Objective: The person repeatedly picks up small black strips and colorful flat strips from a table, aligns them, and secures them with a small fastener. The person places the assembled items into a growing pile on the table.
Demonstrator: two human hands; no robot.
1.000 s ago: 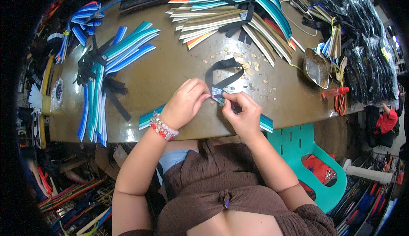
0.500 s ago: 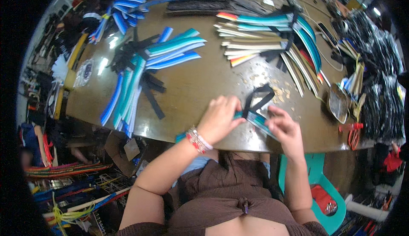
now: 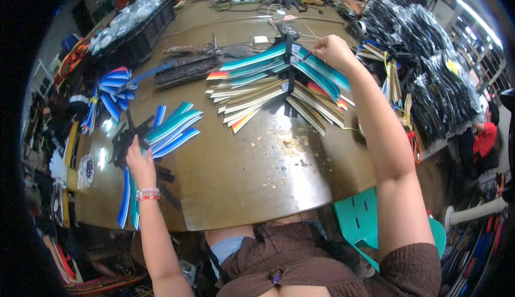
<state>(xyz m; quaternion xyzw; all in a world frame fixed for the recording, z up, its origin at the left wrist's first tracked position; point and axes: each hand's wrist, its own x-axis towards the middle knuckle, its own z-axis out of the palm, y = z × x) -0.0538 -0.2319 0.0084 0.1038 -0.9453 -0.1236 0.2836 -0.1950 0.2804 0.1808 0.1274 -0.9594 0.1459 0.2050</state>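
1. Left grip (image 3: 141,164): on blue-and-teal strips (image 3: 176,129) beneath and beside it; closure cannot be told.
2. Right grip (image 3: 333,52): fingers bent, at teal strips (image 3: 319,76) just below; hold cannot be told.

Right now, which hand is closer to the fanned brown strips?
Right. The right hand is just beyond the fanned brown strips, at the teal strips; the left hand is farther off leftward, at the blue-green bundle.

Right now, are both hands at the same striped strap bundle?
No: the left hand is at the blue-and-teal striped strap bundle, while the right hand is at the teal-and-tan striped strap pile farther right.
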